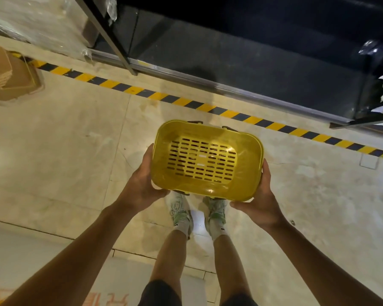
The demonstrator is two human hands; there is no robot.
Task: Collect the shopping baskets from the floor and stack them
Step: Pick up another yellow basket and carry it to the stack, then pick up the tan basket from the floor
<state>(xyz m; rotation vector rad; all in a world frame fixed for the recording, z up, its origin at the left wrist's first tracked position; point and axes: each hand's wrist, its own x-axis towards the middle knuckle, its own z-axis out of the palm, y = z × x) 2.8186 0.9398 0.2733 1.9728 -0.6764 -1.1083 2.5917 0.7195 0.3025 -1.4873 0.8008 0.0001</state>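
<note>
Both hands, left hand [145, 186] and right hand [260, 195], are gripping one yellow basket [206, 160] mid-frame, off the floor [64, 140]; no stack is showing, so stacking seems pending.

Both forearms were bare from the lower frame edge to the wrists; no sleeve, watch, band or glove was visible on either. The left hand [145, 186] and the right hand [260, 195] were likewise uncovered, with no rings discernible. The legs were bare from the knee region down to the ankles. Dark shorts [159, 293] covered the thighs at the bottom edge of the view. Light grey ankle socks [182, 227] were worn, each bearing a small dark mark near the cuff. The shoes [177, 206] were white low-top trainers with pale green panels and white laces.
</note>
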